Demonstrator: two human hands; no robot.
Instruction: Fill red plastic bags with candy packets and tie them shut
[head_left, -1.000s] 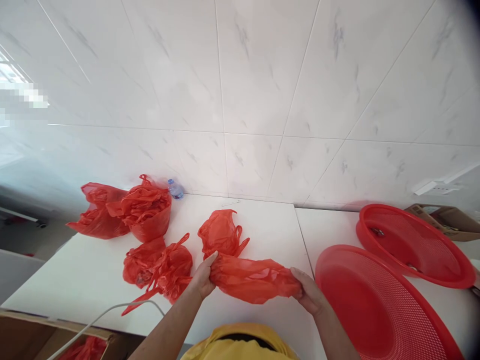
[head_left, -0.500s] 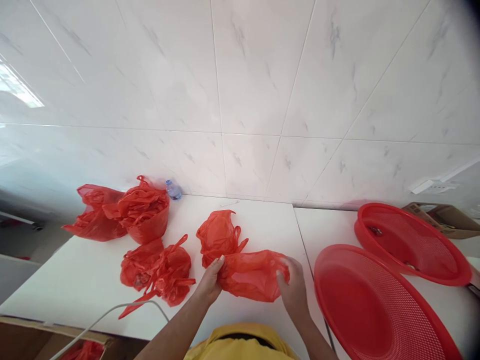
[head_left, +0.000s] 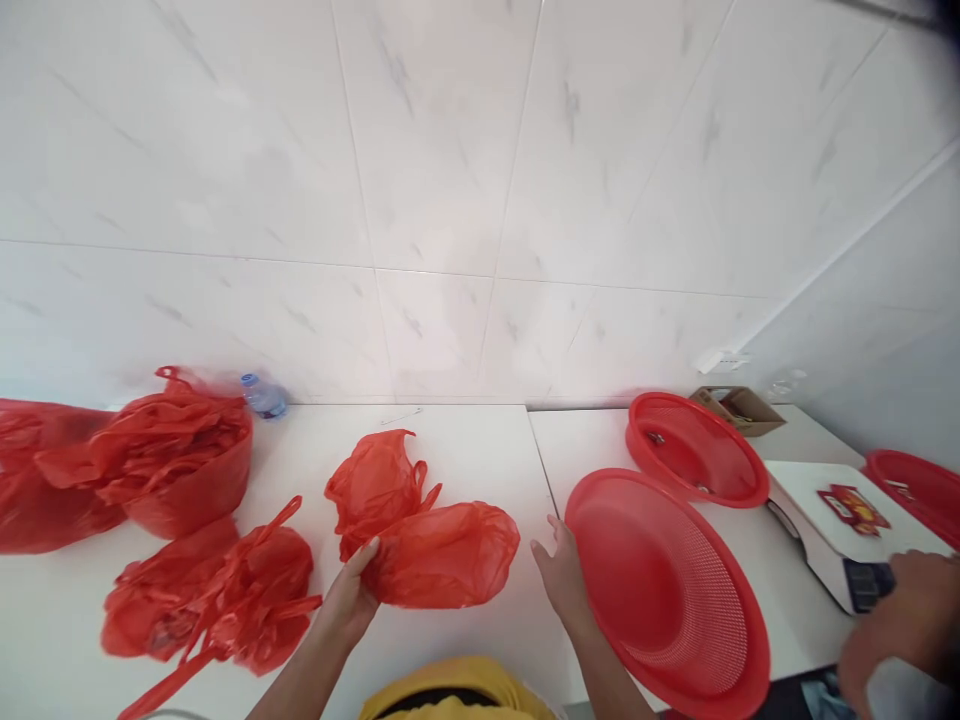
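Red bag (head_left: pixel 454 556): right of the left grip (head_left: pixel 357 597), which pinches its end.
Right grip (head_left: pixel 562 575): spread, between bag and basket (head_left: pixel 637 550).
Bag handling: apparently straightening; next move calls for a light pinch.

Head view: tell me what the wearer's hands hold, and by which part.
The left hand grips a red plastic bag by its left end; the right hand holds nothing.
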